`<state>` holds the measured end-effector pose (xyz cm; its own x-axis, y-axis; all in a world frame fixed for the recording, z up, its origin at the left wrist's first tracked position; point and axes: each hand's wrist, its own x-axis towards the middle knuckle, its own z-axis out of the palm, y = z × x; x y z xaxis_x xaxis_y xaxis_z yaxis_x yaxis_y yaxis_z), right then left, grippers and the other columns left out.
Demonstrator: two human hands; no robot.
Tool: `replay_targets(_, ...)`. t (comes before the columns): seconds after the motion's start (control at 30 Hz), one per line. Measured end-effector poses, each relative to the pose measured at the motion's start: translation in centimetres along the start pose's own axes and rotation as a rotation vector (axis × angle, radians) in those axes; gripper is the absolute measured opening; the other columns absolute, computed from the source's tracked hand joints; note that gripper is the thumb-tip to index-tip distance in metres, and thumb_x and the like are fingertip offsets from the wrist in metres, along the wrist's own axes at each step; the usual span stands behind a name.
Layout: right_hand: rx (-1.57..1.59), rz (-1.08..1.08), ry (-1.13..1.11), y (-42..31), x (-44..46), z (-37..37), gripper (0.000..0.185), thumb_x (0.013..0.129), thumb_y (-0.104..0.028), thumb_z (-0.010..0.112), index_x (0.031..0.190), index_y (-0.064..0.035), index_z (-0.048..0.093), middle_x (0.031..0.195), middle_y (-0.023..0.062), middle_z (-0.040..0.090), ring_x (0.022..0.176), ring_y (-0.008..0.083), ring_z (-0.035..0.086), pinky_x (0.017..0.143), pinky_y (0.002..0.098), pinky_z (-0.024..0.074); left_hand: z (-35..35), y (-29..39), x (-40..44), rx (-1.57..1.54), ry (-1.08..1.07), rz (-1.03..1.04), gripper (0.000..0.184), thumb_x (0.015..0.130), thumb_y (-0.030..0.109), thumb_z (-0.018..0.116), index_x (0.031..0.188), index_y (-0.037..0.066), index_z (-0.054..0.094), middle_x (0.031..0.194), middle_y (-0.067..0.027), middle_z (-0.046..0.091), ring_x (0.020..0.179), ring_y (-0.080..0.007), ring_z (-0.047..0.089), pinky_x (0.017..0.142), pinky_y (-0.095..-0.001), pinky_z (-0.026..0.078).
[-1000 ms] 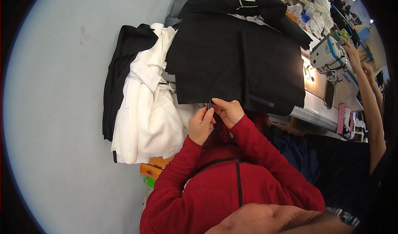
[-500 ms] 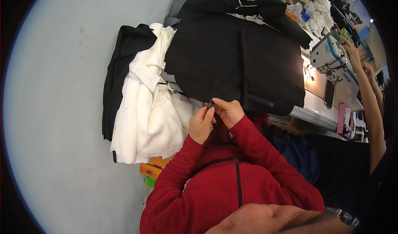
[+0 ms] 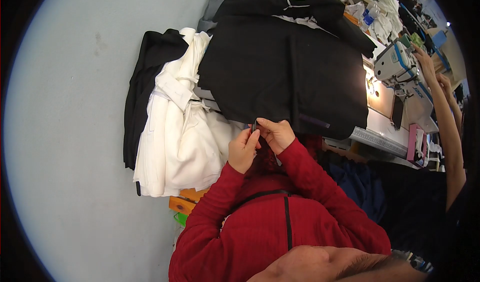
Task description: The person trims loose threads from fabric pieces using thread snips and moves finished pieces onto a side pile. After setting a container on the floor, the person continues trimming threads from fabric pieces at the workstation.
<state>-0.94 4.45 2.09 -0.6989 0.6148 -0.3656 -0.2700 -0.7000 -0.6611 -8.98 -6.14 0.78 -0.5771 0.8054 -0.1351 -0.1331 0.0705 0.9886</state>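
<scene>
My left hand (image 3: 243,151) and my right hand (image 3: 277,134) meet at the near edge of a large black cloth (image 3: 250,72). Both are closed, fingertips pinched close together. Between them shows a small, narrow dark piece (image 3: 254,126); I cannot tell whether it is a fold of the cloth or a separate item. The black cloth lies spread flat, with a raised crease running down it. Left of my hands hangs a pile of white fabric (image 3: 172,147).
A lit sewing machine (image 3: 400,64) stands at the right, with another person's arm (image 3: 452,127) reaching over it. Close by are a clear ruler (image 3: 379,139) and a pink box (image 3: 416,144). More black fabric (image 3: 154,62) hangs near the pale wall (image 3: 75,132) at left.
Almost nothing differs. Both hands stay at the cloth's near edge, with only a very slight shift of the fingers.
</scene>
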Motion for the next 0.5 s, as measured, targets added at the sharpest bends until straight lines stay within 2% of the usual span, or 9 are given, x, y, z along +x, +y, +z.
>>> replay_targets(0.5,0.002,-0.005,-0.008,-0.12,-0.15,-0.18,0.014,0.082,-0.006,0.063,0.083,0.0082,0.062,0.084,0.0162,0.065,0.078,0.0207,0.063,0.073,0.0306,0.0508,0.08,0.18,0.14,-0.107,-0.03,-0.057,0.027,0.092,0.025,0.05,0.091,0.0,0.06,0.058,-0.0015,0.054,0.044,-0.0025,0.04,0.038,-0.0171,0.032)
